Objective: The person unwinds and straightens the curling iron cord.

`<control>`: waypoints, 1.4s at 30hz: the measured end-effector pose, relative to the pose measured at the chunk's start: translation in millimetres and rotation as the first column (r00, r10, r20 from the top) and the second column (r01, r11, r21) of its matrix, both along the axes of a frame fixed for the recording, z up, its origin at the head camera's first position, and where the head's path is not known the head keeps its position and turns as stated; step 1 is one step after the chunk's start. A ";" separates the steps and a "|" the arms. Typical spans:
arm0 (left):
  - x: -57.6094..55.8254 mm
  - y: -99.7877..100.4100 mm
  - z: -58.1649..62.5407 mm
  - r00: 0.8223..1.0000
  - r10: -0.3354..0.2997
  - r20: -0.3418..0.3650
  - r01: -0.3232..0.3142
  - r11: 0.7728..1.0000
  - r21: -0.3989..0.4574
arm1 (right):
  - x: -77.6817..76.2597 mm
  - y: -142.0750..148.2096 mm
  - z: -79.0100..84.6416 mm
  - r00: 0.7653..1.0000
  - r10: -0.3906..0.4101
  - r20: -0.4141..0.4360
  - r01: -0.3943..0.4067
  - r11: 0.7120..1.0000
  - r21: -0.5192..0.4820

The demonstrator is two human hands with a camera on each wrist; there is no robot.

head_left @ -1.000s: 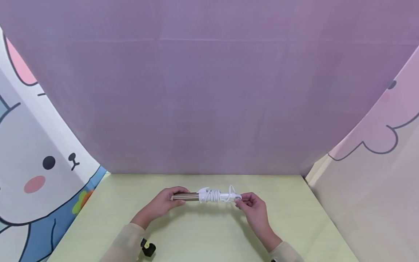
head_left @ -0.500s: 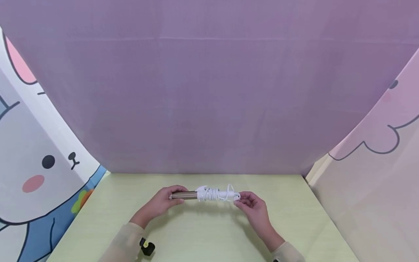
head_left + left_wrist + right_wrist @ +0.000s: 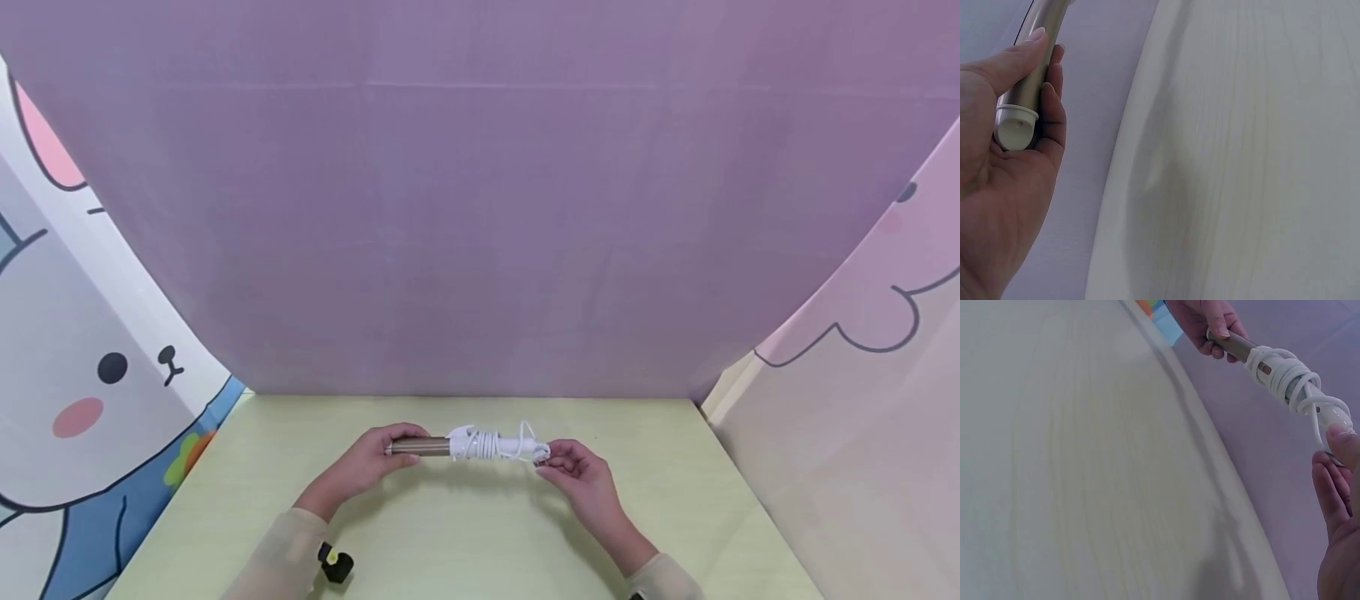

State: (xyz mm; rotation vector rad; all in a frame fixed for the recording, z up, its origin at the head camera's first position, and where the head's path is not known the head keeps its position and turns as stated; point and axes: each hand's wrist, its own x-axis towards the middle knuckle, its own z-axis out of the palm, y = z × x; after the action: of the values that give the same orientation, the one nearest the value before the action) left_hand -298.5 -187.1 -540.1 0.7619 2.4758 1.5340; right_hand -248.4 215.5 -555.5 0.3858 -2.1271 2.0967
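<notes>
A curling iron (image 3: pixel 498 447) is held level above the table between both hands, with a bronze barrel (image 3: pixel 423 447) on the left and a white handle on the right. White cord (image 3: pixel 1288 378) is coiled round the handle, and one loop stands up from it. My left hand (image 3: pixel 367 460) grips the barrel near its white-capped tip (image 3: pixel 1016 128), thumb along one side and fingers curled beneath. At the handle's far end, my right hand (image 3: pixel 588 483) pinches with thumb and fingertips, where the cord bunches up. The thumb partly hides that end in the right wrist view.
The pale wooden table (image 3: pixel 450 542) lies beneath, bearing the shadows of both arms. A purple backdrop (image 3: pixel 480 208) rises behind its far edge, and cartoon-printed panels (image 3: pixel 97 333) flank it. A small black device (image 3: pixel 337 567) sits by the left sleeve.
Both hands and the curling iron have drifted very slightly left in the head view. Each hand keeps its hold on its end.
</notes>
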 end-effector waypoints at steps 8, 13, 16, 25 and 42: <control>-1.4 0.4 1.4 1.000 -0.010 -0.008 0.010 1.000 -0.006 | -2.5 -1.6 -2.2 0.999 -0.023 -0.026 0.023 0.999 -0.036; -2.1 0.4 2.4 1.000 -0.015 -0.012 0.014 1.000 -0.009 | -3.6 -4.4 -2.8 0.999 -0.043 0.008 0.043 0.998 -0.056; -2.6 0.8 2.0 1.000 -0.028 -0.005 0.028 1.000 0.001 | -3.7 -5.2 -3.7 0.998 -0.053 0.030 0.055 0.997 -0.050; -2.9 1.5 -2.8 0.999 -0.034 0.007 0.034 0.999 0.019 | -2.7 -5.9 -4.5 0.997 -0.070 0.039 0.071 0.997 -0.040; -3.5 2.9 -5.6 0.999 -0.035 0.011 0.034 0.999 0.031 | -4.4 -11.6 -8.1 0.988 -0.148 0.052 0.148 0.989 -0.001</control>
State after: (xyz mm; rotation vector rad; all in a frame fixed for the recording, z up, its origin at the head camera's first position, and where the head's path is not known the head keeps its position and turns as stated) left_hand -302.0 -184.1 -545.7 0.7940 2.4233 1.5636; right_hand -252.8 203.9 -563.6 0.1681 -2.1076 2.0498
